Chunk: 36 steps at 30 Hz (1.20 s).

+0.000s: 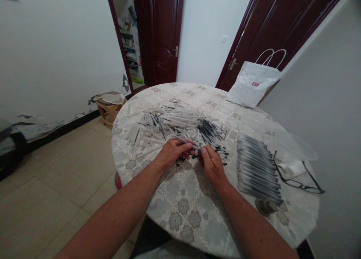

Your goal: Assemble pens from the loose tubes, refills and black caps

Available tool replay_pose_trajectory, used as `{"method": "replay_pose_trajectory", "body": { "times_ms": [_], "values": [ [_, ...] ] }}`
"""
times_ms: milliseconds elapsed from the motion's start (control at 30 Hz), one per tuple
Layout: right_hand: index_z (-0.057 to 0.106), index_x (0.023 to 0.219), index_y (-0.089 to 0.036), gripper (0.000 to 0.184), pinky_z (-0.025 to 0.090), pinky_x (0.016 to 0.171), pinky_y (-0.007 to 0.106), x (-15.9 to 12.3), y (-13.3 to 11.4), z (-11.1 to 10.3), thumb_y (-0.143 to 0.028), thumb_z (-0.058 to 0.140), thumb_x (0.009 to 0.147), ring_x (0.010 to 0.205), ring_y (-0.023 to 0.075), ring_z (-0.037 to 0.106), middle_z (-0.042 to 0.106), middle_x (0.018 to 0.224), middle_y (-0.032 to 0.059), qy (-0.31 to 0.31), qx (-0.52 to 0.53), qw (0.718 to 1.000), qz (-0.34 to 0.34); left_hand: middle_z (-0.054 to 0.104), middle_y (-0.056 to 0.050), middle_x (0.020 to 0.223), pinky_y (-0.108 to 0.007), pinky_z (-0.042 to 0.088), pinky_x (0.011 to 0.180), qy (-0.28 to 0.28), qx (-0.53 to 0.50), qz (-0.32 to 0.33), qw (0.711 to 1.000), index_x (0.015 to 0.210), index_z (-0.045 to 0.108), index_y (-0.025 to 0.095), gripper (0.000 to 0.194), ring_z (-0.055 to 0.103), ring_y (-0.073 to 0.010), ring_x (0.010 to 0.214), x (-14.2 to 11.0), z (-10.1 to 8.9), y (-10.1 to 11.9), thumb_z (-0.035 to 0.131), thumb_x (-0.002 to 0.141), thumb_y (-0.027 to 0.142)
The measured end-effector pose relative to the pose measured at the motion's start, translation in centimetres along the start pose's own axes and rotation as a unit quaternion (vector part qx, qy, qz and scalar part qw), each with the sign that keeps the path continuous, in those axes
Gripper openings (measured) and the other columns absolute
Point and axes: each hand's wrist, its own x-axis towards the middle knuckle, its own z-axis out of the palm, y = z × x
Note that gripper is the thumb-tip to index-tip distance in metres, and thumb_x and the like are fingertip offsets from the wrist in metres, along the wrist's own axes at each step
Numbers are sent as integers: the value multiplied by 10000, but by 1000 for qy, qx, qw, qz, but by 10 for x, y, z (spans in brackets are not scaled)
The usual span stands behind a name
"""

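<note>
Head: grey stick (180,139) slants, far end leftward.

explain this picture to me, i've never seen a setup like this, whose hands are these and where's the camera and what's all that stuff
There is no machine here: a person works with two bare hands. The single picture comes from a camera worn on that person's head, looking forward and down, so the forearms enter from the bottom.

The left hand holds a slim greyish tube. The right hand is closed near its end; whatever it pinches is hidden.

On the round table, which has a patterned cover, lie loose pale tubes, thin dark sticks and small black-tipped pieces. To the right are a neat row of slim rods and eyeglasses. A white bag stands toward the far right edge.
</note>
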Motion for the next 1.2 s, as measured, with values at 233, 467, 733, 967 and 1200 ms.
{"method": "replay_pose_trajectory", "body": {
  "times_ms": [233,467,733,967,1200],
  "values": [
    [594,911,-238,215,368,609,275,-1,-3,-2,-428,518,979,669,166,509,562,712,-26,13,-6,1000,-7,743,-97,790,-275,539,600,13,23,14,1000,1005,763,129,401,705,-205,734,2,-2,-2,802,768,449],
    [624,931,-235,224,396,626,281,-1,-3,-3,-416,504,990,650,161,526,606,738,-17,-4,-6,1000,-25,754,-104,858,-279,527,601,17,59,25,998,1005,771,141,405,690,-192,713,0,0,-1,780,776,476],
    [695,1041,-228,212,466,793,318,5,-6,-13,-328,521,973,846,211,641,711,938,58,25,-117,987,-110,738,-60,846,-285,491,614,27,228,78,970,1038,772,194,336,638,-180,666,0,-4,-4,670,871,467],
    [674,1097,-210,247,490,809,335,14,3,-33,-352,504,987,869,227,670,726,963,74,160,-154,972,-79,709,-110,1061,-432,413,1005,62,516,279,808,1059,747,216,197,590,-272,1062,7,-13,-19,640,894,232],
    [666,1079,-197,237,499,825,316,17,7,-36,-340,497,992,861,205,673,727,963,71,167,-177,963,-115,657,-124,1108,-448,419,950,30,659,266,703,1068,717,195,198,541,-285,1058,11,-4,-27,638,888,217]
  ]
}}
